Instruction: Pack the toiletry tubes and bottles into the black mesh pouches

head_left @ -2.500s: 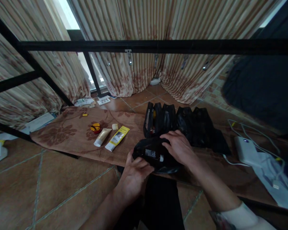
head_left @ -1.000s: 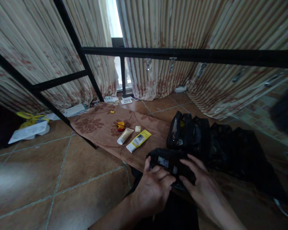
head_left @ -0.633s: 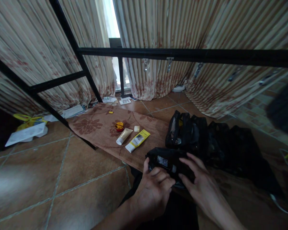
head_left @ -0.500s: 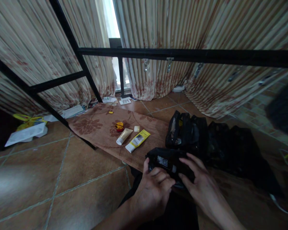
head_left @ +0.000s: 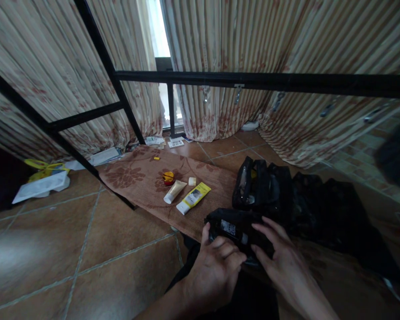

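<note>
A small black pouch (head_left: 231, 226) with a white label lies at the near edge of a brown floral cloth (head_left: 136, 175). My left hand (head_left: 215, 269) grips its near left end, thumb up along the side. My right hand (head_left: 280, 260) lies on its right part with fingers curled over it. Just behind stands an open black toiletry bag (head_left: 258, 189) with several pockets. To the left on the cloth lie a yellow tube (head_left: 193, 198), a beige tube (head_left: 174, 191), a small red and yellow jar (head_left: 168, 178) and a small white piece (head_left: 192, 181).
A black metal frame (head_left: 253, 81) crosses in front of striped curtains (head_left: 240, 40). Papers and a white bag (head_left: 42, 186) lie on the tiled floor at left. Dark fabric (head_left: 340, 213) spreads to the right of the toiletry bag.
The view swung left early on and has since shifted a little. Both hands stay on the black pouch, with my left hand now over its near end.
</note>
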The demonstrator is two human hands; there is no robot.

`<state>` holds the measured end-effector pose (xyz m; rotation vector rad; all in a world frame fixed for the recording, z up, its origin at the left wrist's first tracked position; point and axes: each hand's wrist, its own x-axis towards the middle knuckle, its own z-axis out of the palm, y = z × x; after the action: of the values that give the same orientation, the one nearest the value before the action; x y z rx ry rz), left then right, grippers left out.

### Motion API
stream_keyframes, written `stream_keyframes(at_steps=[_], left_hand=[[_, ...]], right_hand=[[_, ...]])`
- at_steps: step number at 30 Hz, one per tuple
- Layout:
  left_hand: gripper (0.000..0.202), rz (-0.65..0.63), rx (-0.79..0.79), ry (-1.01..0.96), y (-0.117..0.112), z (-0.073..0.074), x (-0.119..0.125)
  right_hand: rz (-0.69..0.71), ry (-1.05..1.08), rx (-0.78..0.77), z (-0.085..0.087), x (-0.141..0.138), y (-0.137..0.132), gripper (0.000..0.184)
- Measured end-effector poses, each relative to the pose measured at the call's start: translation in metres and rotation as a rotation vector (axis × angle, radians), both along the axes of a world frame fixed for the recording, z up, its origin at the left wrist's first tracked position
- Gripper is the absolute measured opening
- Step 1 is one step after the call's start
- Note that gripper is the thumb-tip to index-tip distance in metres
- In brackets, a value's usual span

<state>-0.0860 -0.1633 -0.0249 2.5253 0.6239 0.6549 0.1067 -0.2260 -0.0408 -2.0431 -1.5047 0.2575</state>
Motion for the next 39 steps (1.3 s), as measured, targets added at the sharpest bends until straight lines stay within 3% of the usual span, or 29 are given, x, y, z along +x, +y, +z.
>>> stream_keyframes(at_steps=[17, 23, 31, 35, 39], left_hand=[[0.020, 0.004, -0.004, -0.028, -0.001, -0.004, -0.002], [0.020, 0.008, -0.021, -0.030, -0.001, 0.000, -0.003], [0.025, -0.016, -0.027, -0.036, 0.001, 0.000, -0.002], [0.025, -0.020, -0.022, -0.029, 0.002, 0.003, -0.001], [0.025, -0.008, 0.035, -0.066, 0.004, 0.002, 0.002]], right_hand=[[-0.021, 0.019, -0.014, 0.005, -0.002, 0.000, 0.034], [-0.073, 0.062, 0.025, 0.016, -0.004, -0.005, 0.030], [-0.196, 0.131, 0.270, 0.032, -0.007, -0.021, 0.021], [-0.313, 0.167, 0.386, 0.026, -0.001, -0.033, 0.019], [-0.418, 0.241, 0.385, 0.008, 0.009, -0.047, 0.020]])
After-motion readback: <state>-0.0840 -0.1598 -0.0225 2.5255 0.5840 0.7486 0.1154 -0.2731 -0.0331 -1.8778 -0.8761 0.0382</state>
